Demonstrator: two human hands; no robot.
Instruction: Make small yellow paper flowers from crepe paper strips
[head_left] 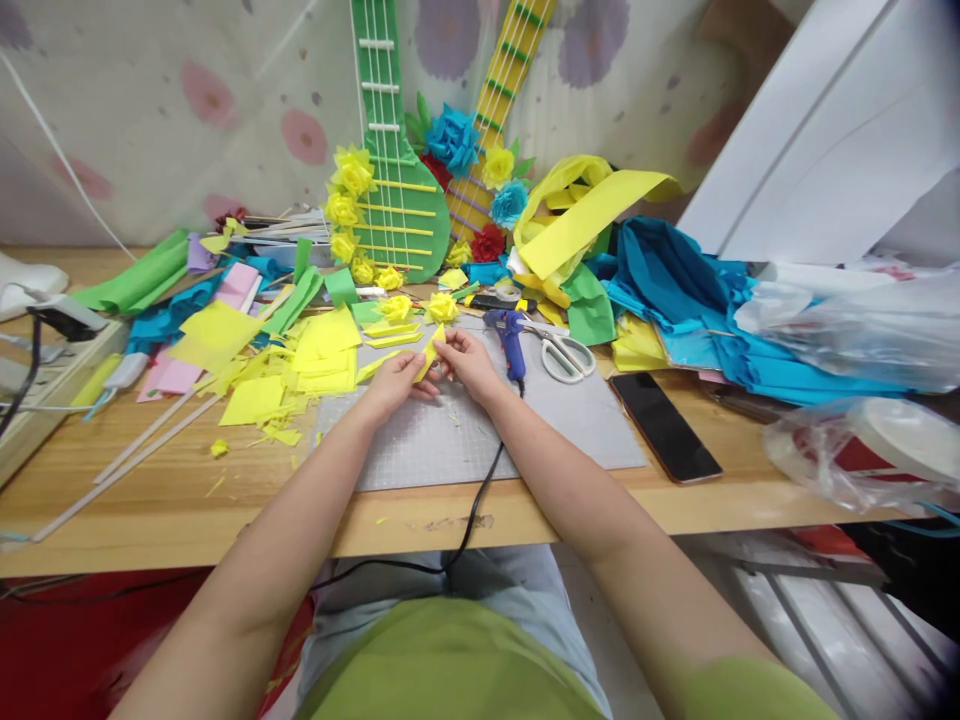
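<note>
A small folded strip of yellow paper [430,358] is held between both hands above the grey cutting mat [480,440]. My left hand [397,383] grips its lower left end with closed fingers. At its upper right end, my right hand [466,362] pinches it. Several folded yellow strips [394,336] lie just behind my left hand, and a stack of yellow paper squares [326,350] is to its left. A blue glue gun [508,343] lies right of my right hand, beside white-handled scissors [568,357].
Paper-covered green [405,215] and yellow [510,75] instrument shapes with paper flowers stand at the back. A black phone [666,427] lies right of the mat. Blue crepe paper [675,290] is piled at right, thin sticks [142,455] at left. The glue gun's black cord [484,490] crosses the mat.
</note>
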